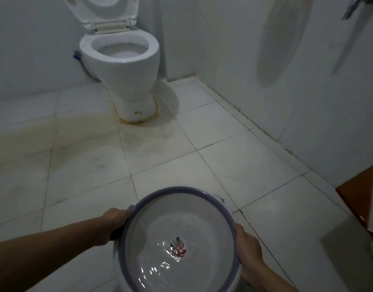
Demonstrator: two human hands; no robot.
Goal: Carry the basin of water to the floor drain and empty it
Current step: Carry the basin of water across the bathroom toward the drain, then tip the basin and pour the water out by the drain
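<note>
This is a bathroom, the small kind you find in a home. A white toilet (120,66) stands in the far corner of the floor with its lid (105,9) up against the wall. A little blue tap (76,55) and a thin hose (84,69) sit on the toilet's left side. The floor (244,165) is made of big pale square tiles, with yellow-brown stains (126,122) around the toilet's foot. The walls (223,39) are plain white. A shiny metal part (353,6) sticks out high on the right wall, and a brown wooden edge (358,192) shows lower down on that side.
</note>
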